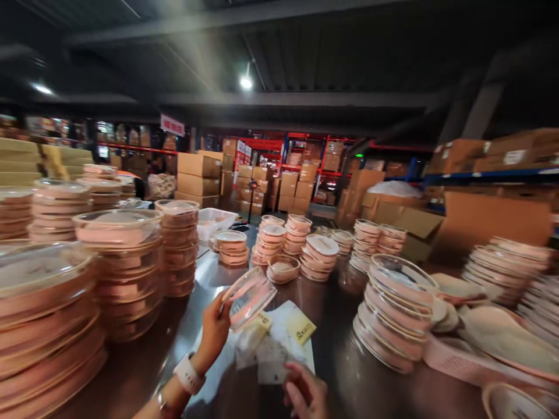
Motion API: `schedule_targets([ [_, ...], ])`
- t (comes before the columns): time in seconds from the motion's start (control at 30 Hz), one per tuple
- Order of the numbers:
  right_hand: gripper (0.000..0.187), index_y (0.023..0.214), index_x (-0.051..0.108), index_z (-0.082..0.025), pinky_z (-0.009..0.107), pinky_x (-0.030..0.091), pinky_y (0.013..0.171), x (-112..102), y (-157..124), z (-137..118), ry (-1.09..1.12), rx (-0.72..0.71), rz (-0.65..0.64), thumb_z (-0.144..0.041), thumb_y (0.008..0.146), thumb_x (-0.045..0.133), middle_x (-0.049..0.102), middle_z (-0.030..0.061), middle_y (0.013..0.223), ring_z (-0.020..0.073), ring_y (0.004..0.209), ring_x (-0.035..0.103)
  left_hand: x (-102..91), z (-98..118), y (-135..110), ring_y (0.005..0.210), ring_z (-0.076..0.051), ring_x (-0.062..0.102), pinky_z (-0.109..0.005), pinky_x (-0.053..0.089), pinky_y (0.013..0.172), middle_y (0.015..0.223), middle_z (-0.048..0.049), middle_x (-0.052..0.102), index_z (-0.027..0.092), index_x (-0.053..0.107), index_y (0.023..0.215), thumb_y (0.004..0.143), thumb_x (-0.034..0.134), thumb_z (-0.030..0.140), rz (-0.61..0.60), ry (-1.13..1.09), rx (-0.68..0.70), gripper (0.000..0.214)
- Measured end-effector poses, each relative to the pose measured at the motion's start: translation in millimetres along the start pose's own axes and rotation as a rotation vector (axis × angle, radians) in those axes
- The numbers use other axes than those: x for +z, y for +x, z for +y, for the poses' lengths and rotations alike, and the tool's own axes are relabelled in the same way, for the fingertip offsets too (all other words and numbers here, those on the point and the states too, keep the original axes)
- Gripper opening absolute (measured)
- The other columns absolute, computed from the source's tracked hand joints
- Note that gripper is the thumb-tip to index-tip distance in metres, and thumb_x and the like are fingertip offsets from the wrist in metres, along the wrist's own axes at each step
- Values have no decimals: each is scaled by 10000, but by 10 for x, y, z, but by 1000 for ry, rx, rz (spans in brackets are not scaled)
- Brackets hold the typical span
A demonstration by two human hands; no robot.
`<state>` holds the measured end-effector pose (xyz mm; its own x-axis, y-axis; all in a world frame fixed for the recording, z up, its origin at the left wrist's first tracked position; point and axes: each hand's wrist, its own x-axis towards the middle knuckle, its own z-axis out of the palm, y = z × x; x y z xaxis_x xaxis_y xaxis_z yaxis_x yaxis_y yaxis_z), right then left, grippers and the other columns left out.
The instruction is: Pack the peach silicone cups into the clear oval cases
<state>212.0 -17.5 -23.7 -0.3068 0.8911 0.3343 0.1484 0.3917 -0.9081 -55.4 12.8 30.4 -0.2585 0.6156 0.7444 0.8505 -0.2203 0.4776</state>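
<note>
My left hand (216, 331), wearing a white wristband (189, 375), grips the near left edge of a clear oval plastic container (251, 299) with a pinkish tint. The container is tilted above the table. Low in front of me is my right hand (305, 391), slightly blurred, its fingers loosely bent and apart with nothing visible in them. Just beyond it, white papers or thin packets (273, 364) lie in a loose pile. A yellow card (300, 327) with dark lettering rests on that pile, partly beneath the held container.
Tall stacks of similar containers (126, 279) crowd the left, and another stack (393, 314) stands at right. Shorter stacks (320, 256) line the far side of the dark shiny table (183, 326). A white basket (216, 224), pink trays (471, 364) and cardboard boxes (198, 174) surround the area.
</note>
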Motion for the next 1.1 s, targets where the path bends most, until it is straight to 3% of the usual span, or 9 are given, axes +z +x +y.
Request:
schedule_targets([
  [0.17, 659, 1373, 492, -285, 345, 576, 557, 21, 97, 330, 257, 62, 111, -667, 848, 601, 669, 105, 1060, 240, 728, 698, -45, 123, -150, 1107, -229, 697, -383, 560, 965, 1179, -89, 754, 204, 664, 1194, 962, 371, 201, 69, -93, 346, 374],
  [0.3, 667, 1494, 343, -310, 510, 522, 1005, -98, 57, 355, -269, -321, 234, -396, 899, 633, 478, 159, 1450, 364, 1280, 554, -73, 135, -133, 1123, -194, 685, -356, 517, 1031, 1165, -45, 763, 266, 633, 1268, 960, 400, 121, 42, -57, 669, 412],
  [0.4, 896, 1550, 190, -345, 583, 424, 1106, -172, 49, 177, -626, -617, 300, -262, 823, 707, 219, 128, 1621, 401, 1464, 309, -24, 168, -155, 1150, -182, 661, -385, 457, 1100, 1181, -15, 755, 330, 550, 1385, 1001, 392, 151, -85, -99, 837, 452],
  [0.5, 841, 1514, 282, -299, 591, 398, 1130, -200, 53, -42, -842, -845, 269, -161, 791, 689, 340, 116, 1560, 364, 1455, 329, 32, 225, -253, 1239, -209, 606, -408, 450, 1107, 1275, -44, 705, 371, 465, 1461, 1035, 379, 335, -160, -213, 911, 436],
  [0.67, 545, 1239, 505, -257, 414, 539, 1001, -182, 65, -238, -541, -628, 384, -178, 752, 737, 547, 101, 1276, 282, 1198, 578, 163, 190, -396, 1440, -377, 389, -579, 416, 1119, 1569, -169, 401, 325, 308, 1550, 859, 456, 737, -343, -488, 576, 818],
  [0.77, 471, 1138, 510, -268, 352, 562, 911, -169, 115, -288, -33, -454, 487, -370, 771, 789, 544, 73, 1214, 256, 1119, 616, 240, 144, -379, 1432, -414, 391, -631, 355, 1145, 1579, -179, 386, 302, 242, 1562, 743, 742, 640, -471, -669, 214, 1017],
  [0.87, 500, 1140, 524, -289, 391, 516, 980, -165, 178, -354, 506, -247, 475, -651, 823, 661, 583, 59, 1248, 249, 1177, 595, 224, 206, -317, 1312, -380, 546, -524, 476, 1090, 1470, -168, 535, 242, 313, 1513, 655, 839, 567, -572, -972, -167, 1058],
  [0.97, 481, 1104, 603, -278, 427, 484, 995, -112, 172, -413, 834, 57, 255, -677, 837, 595, 674, 53, 1171, 245, 1140, 613, 147, 375, -297, 1245, -354, 597, -451, 541, 1022, 1378, -141, 615, 227, 364, 1453, 586, 887, 520, -499, -1131, -397, 1054],
  [1.1, 427, 1032, 719, -241, 392, 494, 891, 93, 10, -426, 853, 366, -221, -513, 708, 776, 721, 60, 1055, 229, 952, 669, 150, 630, -449, 1199, -373, 623, -478, 568, 974, 1262, -121, 690, 232, 358, 1454, 501, 903, 593, -471, -1272, -494, 1156],
])
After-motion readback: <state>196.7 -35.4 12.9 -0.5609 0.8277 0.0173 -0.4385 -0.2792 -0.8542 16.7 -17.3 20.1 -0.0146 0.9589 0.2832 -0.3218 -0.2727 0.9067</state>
